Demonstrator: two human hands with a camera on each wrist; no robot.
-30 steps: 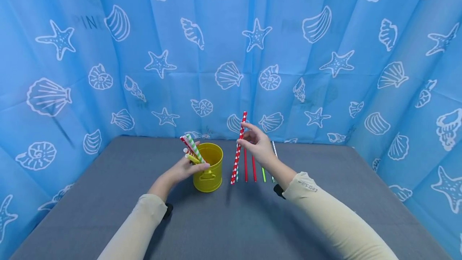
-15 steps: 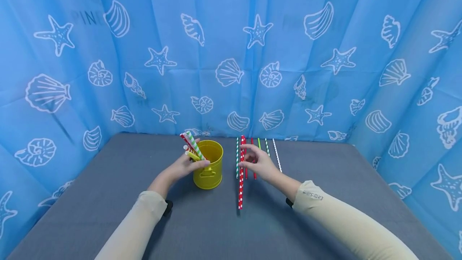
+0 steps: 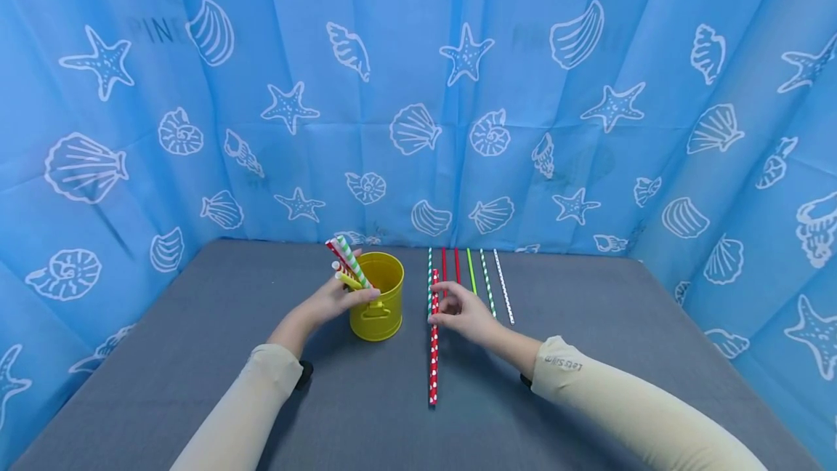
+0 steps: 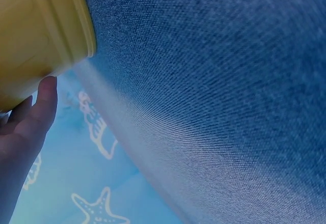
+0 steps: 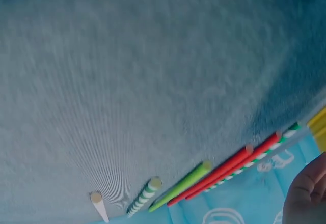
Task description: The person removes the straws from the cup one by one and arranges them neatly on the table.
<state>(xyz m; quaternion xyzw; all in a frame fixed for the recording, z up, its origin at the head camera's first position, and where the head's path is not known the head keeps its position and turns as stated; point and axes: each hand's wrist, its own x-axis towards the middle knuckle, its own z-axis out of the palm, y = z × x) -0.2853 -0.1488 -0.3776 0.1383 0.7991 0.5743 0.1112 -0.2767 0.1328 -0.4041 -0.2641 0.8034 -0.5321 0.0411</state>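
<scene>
My left hand point(image 3: 333, 302) grips the yellow bucket point(image 3: 387, 315) at its left side, thumb by the rim. Several paper straws point(image 3: 353, 262), striped and yellow, lean out over the bucket's left rim. Between thumb and fingers, my right hand point(image 3: 466, 317) pinches a red straw with white spots point(image 3: 434, 365), its near end pointing toward me. Behind and beside this hand lies a row of straws: green-striped point(image 3: 429, 264), two plain red point(image 5: 224, 169), lime green point(image 5: 186, 182), another green-striped point(image 5: 145, 196) and a white dotted one point(image 3: 503, 286). The left wrist view shows the bucket's wall from below.
A grey cloth-covered table point(image 3: 216, 355) carries everything. Blue curtain point(image 3: 418, 93) printed with shells and starfish hangs behind the table and along both sides. The bucket's folded handle fitting point(image 3: 375, 310) faces me.
My right hand has lowered the red spotted straw and drawn it toward me, from tilted up over the row to lying low near the table. The left hand and bucket stay put.
</scene>
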